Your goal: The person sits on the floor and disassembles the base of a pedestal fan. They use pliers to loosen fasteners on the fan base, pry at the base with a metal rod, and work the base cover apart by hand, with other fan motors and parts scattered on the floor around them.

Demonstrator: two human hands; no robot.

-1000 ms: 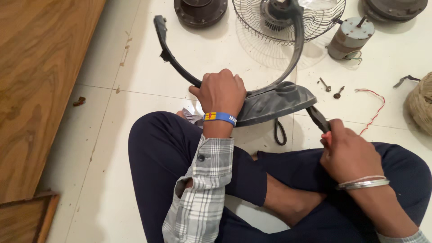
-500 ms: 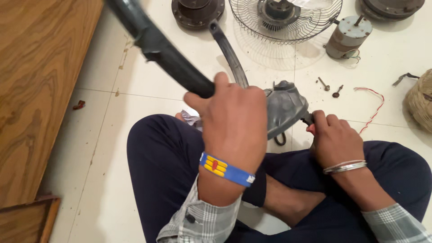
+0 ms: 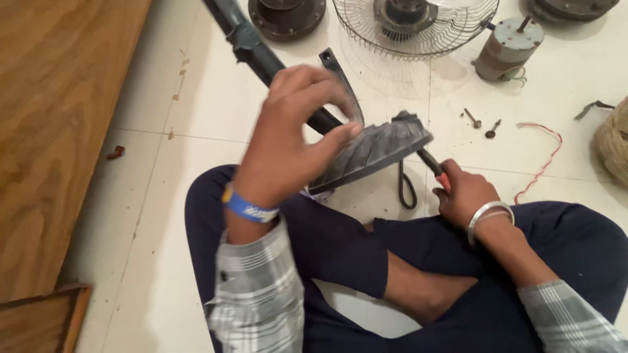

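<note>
Informal fan-repair spot on a pale tiled floor, worked seated. Past the grips: wire fan guard, bare cylindrical motor, round motor housing. Loose screws, red wire to their right.

Ribbed matt dark plastic housing, wire-metal fan guard, glossy floor tiles.

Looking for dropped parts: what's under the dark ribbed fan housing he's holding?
Under the ribbed housing: a black cord loop on the tile floor. The left hand covers whatever lies beneath its near edge.
</note>
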